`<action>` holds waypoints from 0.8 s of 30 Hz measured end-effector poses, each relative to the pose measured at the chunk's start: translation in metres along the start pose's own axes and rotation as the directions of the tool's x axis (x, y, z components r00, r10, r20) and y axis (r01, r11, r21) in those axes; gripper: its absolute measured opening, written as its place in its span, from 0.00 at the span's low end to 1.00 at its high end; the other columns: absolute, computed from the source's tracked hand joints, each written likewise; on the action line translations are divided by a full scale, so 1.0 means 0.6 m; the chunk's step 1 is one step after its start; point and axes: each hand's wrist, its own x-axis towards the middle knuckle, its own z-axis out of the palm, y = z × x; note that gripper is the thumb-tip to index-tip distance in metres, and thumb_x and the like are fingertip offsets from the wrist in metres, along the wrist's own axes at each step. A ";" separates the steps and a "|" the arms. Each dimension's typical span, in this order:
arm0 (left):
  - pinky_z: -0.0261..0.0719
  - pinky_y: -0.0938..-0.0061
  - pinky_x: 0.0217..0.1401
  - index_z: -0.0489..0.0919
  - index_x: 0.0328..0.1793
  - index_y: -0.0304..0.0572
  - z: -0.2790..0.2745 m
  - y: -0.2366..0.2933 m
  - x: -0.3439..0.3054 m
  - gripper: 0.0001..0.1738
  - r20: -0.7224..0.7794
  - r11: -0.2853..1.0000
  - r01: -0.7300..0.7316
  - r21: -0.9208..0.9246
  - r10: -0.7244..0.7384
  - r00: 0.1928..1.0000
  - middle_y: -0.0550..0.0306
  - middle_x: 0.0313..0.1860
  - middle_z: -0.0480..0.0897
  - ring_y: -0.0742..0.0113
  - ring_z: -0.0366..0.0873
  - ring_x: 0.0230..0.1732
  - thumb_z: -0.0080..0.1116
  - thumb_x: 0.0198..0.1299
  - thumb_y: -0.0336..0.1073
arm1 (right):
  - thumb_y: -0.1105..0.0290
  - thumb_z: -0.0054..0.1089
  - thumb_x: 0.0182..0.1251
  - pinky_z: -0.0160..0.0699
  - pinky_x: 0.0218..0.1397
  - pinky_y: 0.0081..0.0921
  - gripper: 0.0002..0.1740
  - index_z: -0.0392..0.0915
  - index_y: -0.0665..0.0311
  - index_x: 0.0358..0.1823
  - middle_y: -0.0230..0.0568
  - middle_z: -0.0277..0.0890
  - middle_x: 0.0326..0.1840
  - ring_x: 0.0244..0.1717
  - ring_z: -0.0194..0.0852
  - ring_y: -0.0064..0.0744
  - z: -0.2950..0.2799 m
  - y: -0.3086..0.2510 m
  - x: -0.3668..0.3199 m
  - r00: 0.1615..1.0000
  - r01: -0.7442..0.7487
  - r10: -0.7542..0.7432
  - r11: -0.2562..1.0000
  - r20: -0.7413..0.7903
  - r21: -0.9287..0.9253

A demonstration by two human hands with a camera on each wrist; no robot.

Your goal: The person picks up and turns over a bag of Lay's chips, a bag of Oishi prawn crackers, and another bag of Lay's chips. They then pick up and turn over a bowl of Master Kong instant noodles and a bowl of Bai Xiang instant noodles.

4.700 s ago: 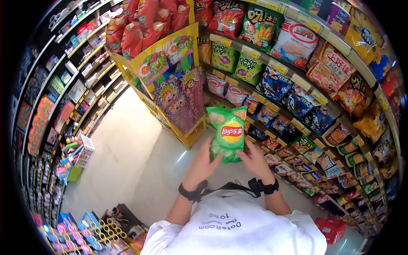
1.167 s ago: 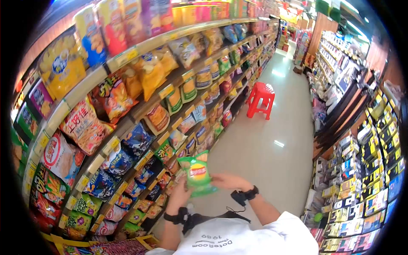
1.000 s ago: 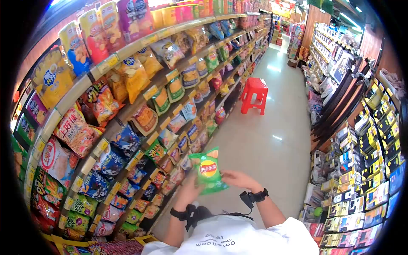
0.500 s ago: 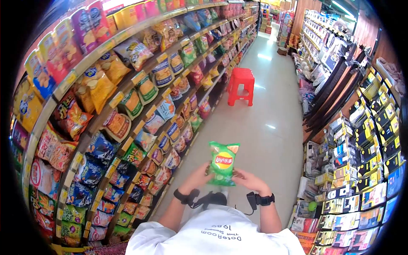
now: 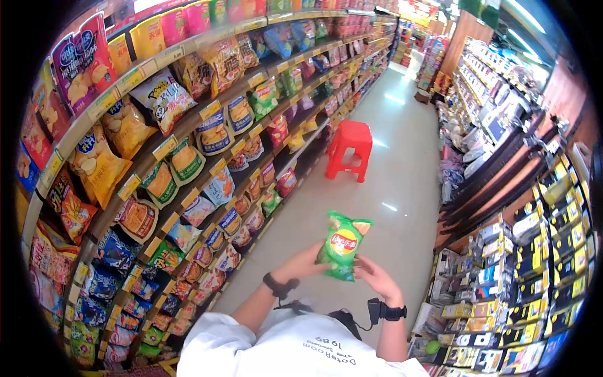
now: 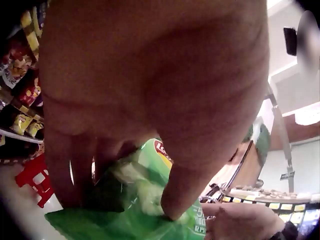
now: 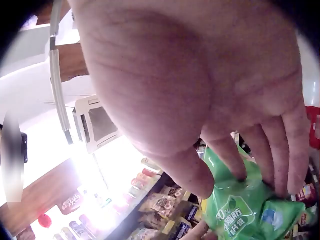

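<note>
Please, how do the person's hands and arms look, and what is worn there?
The left hand and right hand are bare. Each wrist has a black strap with a small dark device; a thin black cable runs beside the right one. The sleeves are short and white.

left wrist view cuts off green bag (image 6: 135, 225)

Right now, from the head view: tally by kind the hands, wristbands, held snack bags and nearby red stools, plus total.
Left hand and right hand: 2
Left wristband and right wristband: 2
Held green snack bag: 1
Red stool: 1
Total: 6
</note>
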 end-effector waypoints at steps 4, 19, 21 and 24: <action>0.79 0.59 0.60 0.63 0.76 0.35 -0.005 -0.021 0.092 0.40 -0.041 0.980 -0.095 0.177 0.104 0.994 0.37 0.64 0.79 0.46 0.81 0.59 0.68 0.62 0.40 | 0.71 0.57 0.77 0.78 0.62 0.31 0.31 0.62 0.69 0.78 0.43 0.76 0.64 0.61 0.75 0.31 -0.051 0.022 0.046 0.996 0.058 -0.050 0.992 -0.075 0.115; 0.74 0.60 0.70 0.56 0.79 0.32 0.021 -0.072 0.397 0.48 -0.477 0.957 0.282 0.067 -0.217 0.852 0.38 0.67 0.76 0.51 0.77 0.67 0.72 0.61 0.41 | 0.70 0.53 0.77 0.72 0.68 0.30 0.30 0.62 0.65 0.78 0.45 0.76 0.66 0.66 0.72 0.32 -0.337 -0.028 0.434 0.960 0.172 -0.187 0.981 0.210 0.091; 0.75 0.61 0.68 0.56 0.79 0.33 0.002 -0.056 0.451 0.48 -0.595 0.954 0.297 0.038 -0.217 0.774 0.39 0.65 0.78 0.50 0.78 0.66 0.73 0.59 0.39 | 0.72 0.54 0.75 0.70 0.70 0.31 0.30 0.63 0.64 0.77 0.44 0.75 0.66 0.67 0.71 0.33 -0.362 -0.068 0.482 0.956 0.188 -0.199 0.980 0.215 0.071; 0.76 0.64 0.65 0.59 0.78 0.35 0.001 -0.048 0.511 0.47 -0.773 0.942 0.308 -0.133 -0.293 0.563 0.39 0.63 0.79 0.50 0.79 0.64 0.75 0.57 0.38 | 0.76 0.57 0.71 0.68 0.73 0.33 0.31 0.65 0.60 0.76 0.44 0.74 0.67 0.69 0.71 0.35 -0.395 -0.126 0.540 0.951 0.171 -0.179 0.984 0.253 0.050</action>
